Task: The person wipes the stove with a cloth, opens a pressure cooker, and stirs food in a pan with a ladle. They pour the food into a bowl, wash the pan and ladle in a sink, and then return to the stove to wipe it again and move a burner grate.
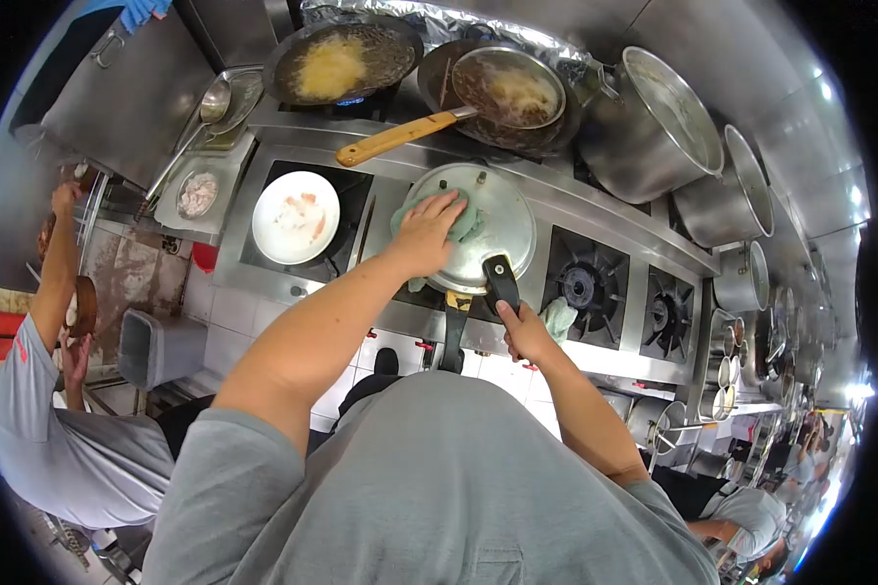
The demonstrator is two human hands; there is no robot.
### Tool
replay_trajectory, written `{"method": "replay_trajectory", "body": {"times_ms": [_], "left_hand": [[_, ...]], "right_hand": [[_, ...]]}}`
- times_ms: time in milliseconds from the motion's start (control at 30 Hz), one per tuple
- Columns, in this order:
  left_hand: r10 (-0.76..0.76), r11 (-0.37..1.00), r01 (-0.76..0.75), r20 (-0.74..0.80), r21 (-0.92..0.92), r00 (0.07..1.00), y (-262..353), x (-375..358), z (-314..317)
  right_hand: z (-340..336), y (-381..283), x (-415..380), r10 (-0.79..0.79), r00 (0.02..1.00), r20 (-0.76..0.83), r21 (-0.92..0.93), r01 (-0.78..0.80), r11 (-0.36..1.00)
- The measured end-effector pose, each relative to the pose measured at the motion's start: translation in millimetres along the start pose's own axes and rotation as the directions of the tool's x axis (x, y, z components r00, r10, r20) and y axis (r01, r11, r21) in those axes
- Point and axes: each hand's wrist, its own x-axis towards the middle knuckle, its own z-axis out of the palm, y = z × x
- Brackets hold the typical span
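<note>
A round metal pressure cooker lid (pixel 502 210) with small valves on top lies in front of me on the stove. My left hand (pixel 427 234) presses a folded green cloth (pixel 470 216) onto the lid's left side, fingers closed over it. The lid's black handle (pixel 501 283) points toward me, with my right hand (pixel 524 330) wrapped round its end. Beside it, slightly left, a second black handle (pixel 456 327) with a yellowish patch sticks out from under the lid. Most of the vessel below is hidden by the lid.
Left of the lid, a white plate (pixel 281 242) with pinkish bits rests on a burner. Behind are a wok (pixel 288 73) of bubbling oil and a wooden-handled strainer (pixel 390 141) in another wok. Large pots (pixel 629 132) stand right. A co-worker (pixel 64 429) is at the left.
</note>
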Motion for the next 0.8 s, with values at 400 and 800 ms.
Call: {"method": "replay_trajectory", "body": {"times_ms": [400, 800], "left_hand": [[-0.645, 0.715, 0.352, -0.373, -0.604, 0.667, -16, -113, 8], [-0.536, 0.843, 0.525, -0.271, -0.118, 0.799, -40, -134, 106]], "right_hand": [[1, 3, 0, -0.019, 0.999, 0.032, 0.032, 0.018, 0.999], [2, 4, 4, -0.015, 1.000, 0.025, 0.048, 0.014, 0.999]]}}
